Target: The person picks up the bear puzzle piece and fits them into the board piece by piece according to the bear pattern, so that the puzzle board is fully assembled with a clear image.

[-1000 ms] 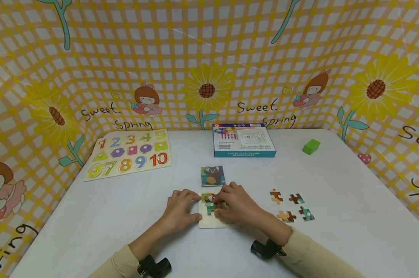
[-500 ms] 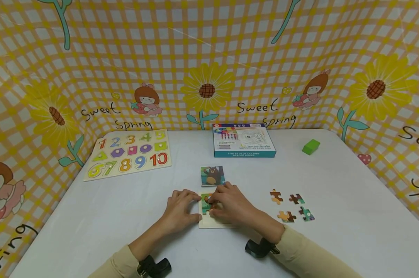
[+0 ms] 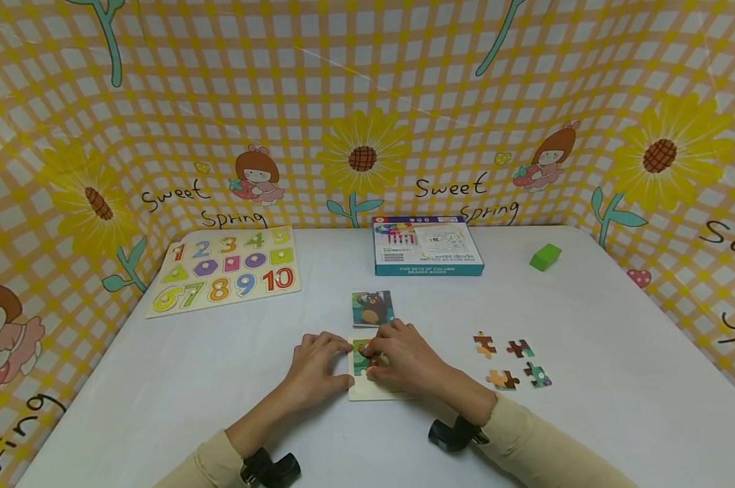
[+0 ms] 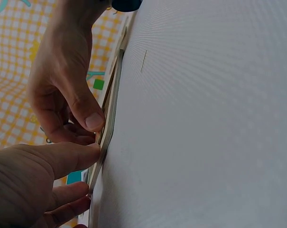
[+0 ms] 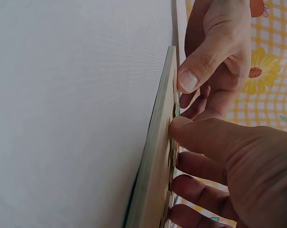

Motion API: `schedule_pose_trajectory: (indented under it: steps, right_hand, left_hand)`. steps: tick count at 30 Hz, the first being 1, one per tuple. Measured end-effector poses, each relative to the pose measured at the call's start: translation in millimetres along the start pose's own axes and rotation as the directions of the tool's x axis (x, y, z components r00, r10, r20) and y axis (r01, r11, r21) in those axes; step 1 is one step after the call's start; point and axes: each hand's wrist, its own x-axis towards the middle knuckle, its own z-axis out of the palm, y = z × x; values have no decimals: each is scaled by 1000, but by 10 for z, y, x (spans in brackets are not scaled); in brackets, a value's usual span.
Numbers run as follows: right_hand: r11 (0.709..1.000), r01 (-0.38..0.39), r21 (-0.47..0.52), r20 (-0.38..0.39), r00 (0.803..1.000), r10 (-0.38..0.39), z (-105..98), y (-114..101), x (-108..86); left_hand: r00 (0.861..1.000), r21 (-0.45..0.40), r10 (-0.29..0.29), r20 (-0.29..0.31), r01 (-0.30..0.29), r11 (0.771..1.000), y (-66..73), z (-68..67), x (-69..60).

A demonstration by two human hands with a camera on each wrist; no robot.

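Note:
A shallow wooden puzzle tray (image 3: 362,390) lies in front of me, its upper left part filled with green and brown bear-picture pieces. My left hand (image 3: 315,369) rests against the tray's left edge, thumb and fingertips spread apart along it. Over the tray, my right hand (image 3: 411,359) pinches a brown puzzle piece (image 3: 372,363) between thumb and fingers, low against the other pieces. The hand hides the tray's right side. In the right wrist view, the right thumb and fingers touch the surface of the tray (image 5: 155,156).
Several loose puzzle pieces (image 3: 518,348) lie right of the tray. A bear picture card (image 3: 373,308) is just behind it. Farther back are a number board (image 3: 227,271), a boxed set (image 3: 428,247) and a green block (image 3: 546,257).
My right hand has shifted slightly left and inward over the tray with the piece, then stayed almost still for the last half second. The left hand has kept its place.

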Motion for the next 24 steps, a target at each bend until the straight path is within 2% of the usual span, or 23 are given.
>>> schedule_pose_trajectory:
  steps: [15, 24]
  right_hand:
    - [1000, -2, 6, -4, 1000, 2, 22, 20, 2]
    - [1000, 3, -2, -14, 1000, -3, 28, 27, 2]
  left_hand:
    - [1000, -17, -10, -2, 10, 1000, -5, 4, -1]
    - [999, -9, -17, -45, 16, 1000, 17, 35, 7]
